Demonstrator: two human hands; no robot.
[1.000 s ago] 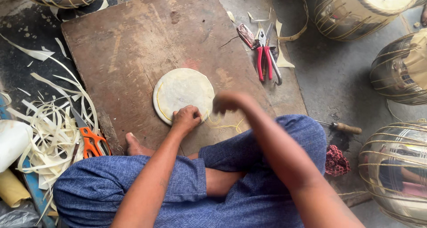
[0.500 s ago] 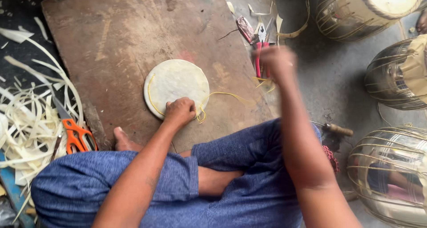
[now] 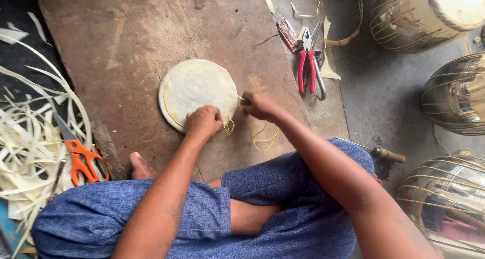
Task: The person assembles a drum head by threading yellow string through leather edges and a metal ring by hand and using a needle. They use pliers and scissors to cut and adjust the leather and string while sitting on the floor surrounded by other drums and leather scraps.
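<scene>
Head view, left hand (image 3: 203,121) pressing pale disc (image 3: 197,93), right hand (image 3: 256,105) apparently pinching yellow cord (image 3: 230,125)

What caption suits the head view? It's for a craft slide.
Left hand presses a pale round disc on a wooden board; right hand grips yellow cord.

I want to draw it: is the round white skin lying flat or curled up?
Flat: the round hide disc lies spread on the wooden board, left hand pressing its edge.

- Left hand (image 3: 203,121) presses the near edge of a round, pale hide disc (image 3: 197,90) on a worn brown wooden board (image 3: 126,52).
- Right hand (image 3: 257,105) pinches what seems a thin needle, with yellow cord (image 3: 262,138) trailing.
- Red-handled pliers (image 3: 307,69) lie nearby.
</scene>
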